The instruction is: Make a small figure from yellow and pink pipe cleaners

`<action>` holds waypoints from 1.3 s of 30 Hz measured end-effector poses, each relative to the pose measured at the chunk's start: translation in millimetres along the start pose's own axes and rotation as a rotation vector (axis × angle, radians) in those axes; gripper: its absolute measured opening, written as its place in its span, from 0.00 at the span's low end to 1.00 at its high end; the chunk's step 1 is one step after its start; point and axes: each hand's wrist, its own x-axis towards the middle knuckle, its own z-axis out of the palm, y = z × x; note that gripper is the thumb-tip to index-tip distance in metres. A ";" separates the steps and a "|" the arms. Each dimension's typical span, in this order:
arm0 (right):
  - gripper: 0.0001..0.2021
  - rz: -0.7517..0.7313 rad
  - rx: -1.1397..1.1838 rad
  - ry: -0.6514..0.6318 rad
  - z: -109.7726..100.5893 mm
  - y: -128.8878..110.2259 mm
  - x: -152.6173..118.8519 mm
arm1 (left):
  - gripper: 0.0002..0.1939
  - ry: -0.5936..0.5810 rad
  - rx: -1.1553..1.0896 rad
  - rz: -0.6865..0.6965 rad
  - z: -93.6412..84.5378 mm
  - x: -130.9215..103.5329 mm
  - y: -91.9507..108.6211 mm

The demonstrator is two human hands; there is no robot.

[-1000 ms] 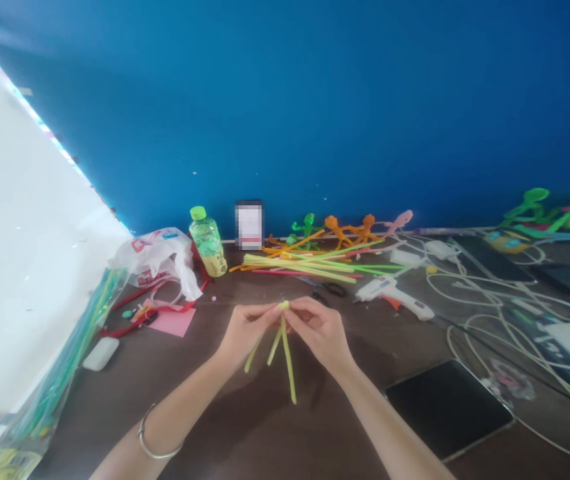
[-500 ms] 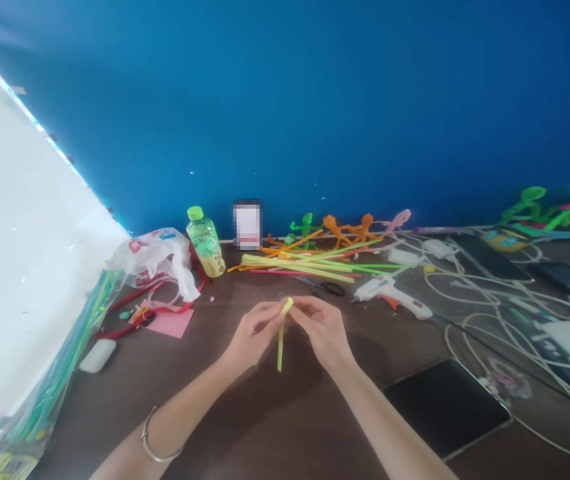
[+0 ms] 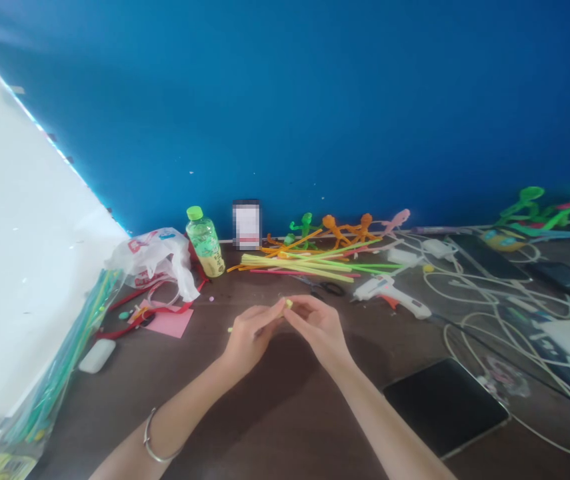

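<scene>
Head view: two bare hands meet over the table [image 3: 285, 420], pinching a yellow fuzzy stem [image 3: 289, 304] between them.
The left hand [image 3: 247, 335] and right hand [image 3: 321, 327] have their fingers closed at the tips on the stem, nearly touching each other; most of it is hidden, though a pale end pokes out beyond the left hand's outer side. A bracelet [image 3: 147, 440] circles the left forearm. Beyond the hands lie scissors [image 3: 333, 289] and a loose pile of stems [image 3: 305, 263], mostly yellow, with a glue gun [image 3: 392, 297] to the right. A dark tablet [image 3: 447, 408] lies near the right forearm; pink paper [image 3: 173, 323] and a green-capped bottle [image 3: 207, 247] are on the left.
</scene>
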 end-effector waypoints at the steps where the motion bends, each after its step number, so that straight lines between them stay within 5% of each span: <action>1: 0.11 0.003 -0.011 0.007 -0.2 0.2 0.5 | 0.21 0.002 0.025 -0.013 0.2 -0.3 -0.5; 9: 0.11 -0.008 -0.111 0.099 -5.6 -2.9 3.2 | 0.13 -0.095 0.170 -0.104 -3.7 4.2 1.9; 17: 0.11 0.001 -0.183 0.047 -6.4 -3.5 5.5 | 0.16 -0.083 0.125 -0.282 -10.8 11.5 10.4; 23: 0.10 -0.021 -0.208 0.063 -6.1 1.9 5.7 | 0.11 -0.017 0.264 -0.045 -9.7 5.9 -3.2; 29: 0.10 -0.033 -0.204 0.064 -2.6 9.0 3.8 | 0.12 0.185 0.388 0.215 -7.7 -2.5 -16.9; 35: 0.08 -0.054 -0.212 0.114 1.2 7.2 0.9 | 0.12 0.116 0.396 0.318 -2.7 -5.9 -12.4; 39: 0.07 -0.068 -0.209 0.140 1.2 6.6 0.4 | 0.10 0.021 0.359 0.267 0.6 -7.2 -6.3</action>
